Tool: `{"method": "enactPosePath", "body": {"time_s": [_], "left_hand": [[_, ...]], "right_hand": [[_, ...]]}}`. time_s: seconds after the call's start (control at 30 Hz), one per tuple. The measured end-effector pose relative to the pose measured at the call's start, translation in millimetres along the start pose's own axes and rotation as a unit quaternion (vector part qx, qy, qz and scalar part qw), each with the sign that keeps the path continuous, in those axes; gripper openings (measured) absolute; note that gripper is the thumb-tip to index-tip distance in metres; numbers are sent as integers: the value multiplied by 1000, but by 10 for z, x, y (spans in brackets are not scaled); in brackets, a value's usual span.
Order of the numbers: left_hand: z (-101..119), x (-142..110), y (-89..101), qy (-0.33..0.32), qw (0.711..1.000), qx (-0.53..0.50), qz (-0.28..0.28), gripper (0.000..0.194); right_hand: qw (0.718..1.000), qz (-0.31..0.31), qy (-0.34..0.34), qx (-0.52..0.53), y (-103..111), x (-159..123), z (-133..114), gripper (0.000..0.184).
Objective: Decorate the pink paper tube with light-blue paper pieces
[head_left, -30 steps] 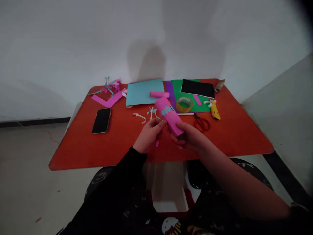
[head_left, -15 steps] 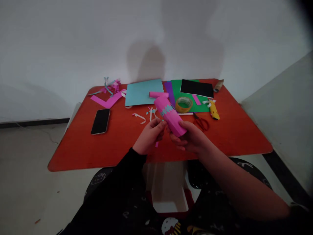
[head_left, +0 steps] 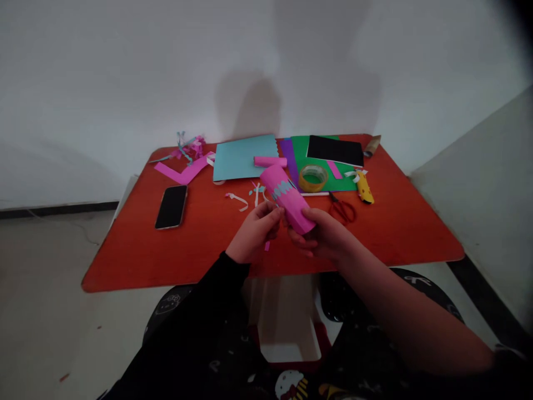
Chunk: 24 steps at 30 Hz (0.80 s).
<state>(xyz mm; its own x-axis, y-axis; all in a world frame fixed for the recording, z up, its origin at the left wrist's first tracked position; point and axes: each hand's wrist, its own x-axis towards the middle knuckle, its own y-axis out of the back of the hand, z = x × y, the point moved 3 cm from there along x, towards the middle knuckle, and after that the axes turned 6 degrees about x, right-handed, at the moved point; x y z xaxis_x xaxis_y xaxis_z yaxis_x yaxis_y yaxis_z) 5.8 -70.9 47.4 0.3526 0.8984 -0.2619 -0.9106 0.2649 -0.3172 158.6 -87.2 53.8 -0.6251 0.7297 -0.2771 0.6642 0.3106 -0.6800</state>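
My right hand [head_left: 316,232] is wrapped round the lower end of a pink paper tube [head_left: 293,206], which tilts up and to the left above the table. A jagged light-blue paper strip [head_left: 282,189] runs across the tube's middle. Close against the tube's left side, my left hand [head_left: 262,225] is closed in a pinch near the strip's end; whatever lies between its fingertips is too small to make out. Below that hand a small pink paper piece [head_left: 267,245] shows.
On the red table [head_left: 208,250] lie a phone [head_left: 171,206], red-handled scissors [head_left: 343,210], a roll of tape [head_left: 313,179], a light-blue sheet [head_left: 237,158], a smaller pink roll [head_left: 270,161], a yellow cutter [head_left: 365,188], a black sheet [head_left: 335,150] and paper scraps [head_left: 238,201].
The pink tube has turned slightly and shifted a little to the left in my right hand. My left hand stays almost in place.
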Motion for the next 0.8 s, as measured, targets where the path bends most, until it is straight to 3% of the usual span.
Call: {"method": "enactPosePath", "body": {"time_s": [0.3,0.53,0.67,0.8], "left_hand": [[-2,-8,9,18,1000,14,-7,41],[-21,-10,-28,-17,998,52,-15,43],[-16,-18,-28,-4,1000,9,-26,42],[-8,4,17,2,1000,25,12,43]], "right_hand": [[995,50,37,-73,29,18,30,44],[999,31,16,-14,43,22,25,43],[999,19,15,-24,40,35,33,43],[997,42,30,-61,53,31,30,43]]}}
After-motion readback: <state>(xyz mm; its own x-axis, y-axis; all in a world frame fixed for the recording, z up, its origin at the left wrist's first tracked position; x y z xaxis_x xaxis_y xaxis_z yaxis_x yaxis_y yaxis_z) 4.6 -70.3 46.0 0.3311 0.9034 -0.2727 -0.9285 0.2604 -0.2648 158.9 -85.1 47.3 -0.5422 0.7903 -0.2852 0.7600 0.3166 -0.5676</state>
